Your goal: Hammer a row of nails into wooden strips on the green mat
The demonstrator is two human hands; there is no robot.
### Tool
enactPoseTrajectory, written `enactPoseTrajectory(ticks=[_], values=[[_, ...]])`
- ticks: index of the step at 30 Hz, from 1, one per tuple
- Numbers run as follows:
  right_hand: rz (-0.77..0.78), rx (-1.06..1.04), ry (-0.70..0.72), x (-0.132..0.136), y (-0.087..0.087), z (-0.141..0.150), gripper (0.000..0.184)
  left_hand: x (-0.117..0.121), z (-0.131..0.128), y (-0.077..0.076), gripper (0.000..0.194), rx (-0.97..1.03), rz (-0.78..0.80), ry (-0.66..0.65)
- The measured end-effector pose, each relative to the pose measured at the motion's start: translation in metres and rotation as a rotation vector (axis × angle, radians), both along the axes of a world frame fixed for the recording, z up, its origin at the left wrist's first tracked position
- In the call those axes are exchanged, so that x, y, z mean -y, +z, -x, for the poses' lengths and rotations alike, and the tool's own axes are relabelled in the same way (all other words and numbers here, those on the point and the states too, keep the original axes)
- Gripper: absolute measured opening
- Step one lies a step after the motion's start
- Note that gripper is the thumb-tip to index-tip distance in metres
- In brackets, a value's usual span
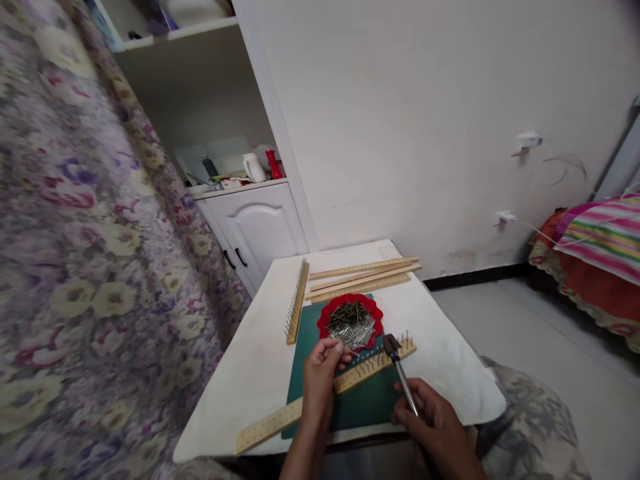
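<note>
My right hand (433,420) is closed around the metal handle of a hammer (406,383), whose dark head is raised over the right part of a wooden strip (270,423). Several nails stand upright in that end of the strip; rows of small holes run along its left part. My left hand (323,370) is pinched at the near rim of a red scalloped dish (324,308), with what looks like a thin nail at its fingertips. Loose nails (353,323), some dark and some silvery, fill the dish. Both dish and strip lie partly on a green cutting mat (310,333).
Another strip studded with nails (299,303) lies at the table's left. Several wooden strips (365,277) lie along the back of the white-covered table (240,373). A floral curtain (125,267) hangs left, a white cabinet (260,223) stands behind, and a bed (595,267) is at right.
</note>
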State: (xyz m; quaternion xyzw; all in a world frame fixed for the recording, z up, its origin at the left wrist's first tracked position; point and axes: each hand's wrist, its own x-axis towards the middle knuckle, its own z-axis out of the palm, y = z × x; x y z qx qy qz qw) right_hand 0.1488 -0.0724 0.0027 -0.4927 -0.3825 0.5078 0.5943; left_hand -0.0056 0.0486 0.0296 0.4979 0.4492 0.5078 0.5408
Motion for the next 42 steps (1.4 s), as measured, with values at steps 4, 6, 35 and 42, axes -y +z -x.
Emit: enactPoseTrajectory(ticks=[4,6,35,42], values=[[-0.018,-0.028,-0.033,-0.001,0.004,0.003,0.037,0.037,-0.011,-0.004,0.031,0.222,0.215,-0.088],[-0.024,-0.065,-0.027,-0.001,0.005,0.003,0.037,0.052,-0.017,-0.007,0.032,0.272,0.271,-0.13],[-0.025,-0.098,0.034,0.012,0.003,0.002,0.035,0.042,0.017,-0.025,0.016,-0.497,-0.243,0.029],[-0.011,-0.073,0.029,0.013,0.005,0.003,0.033,0.019,0.013,-0.042,0.022,-0.521,-0.238,0.073]])
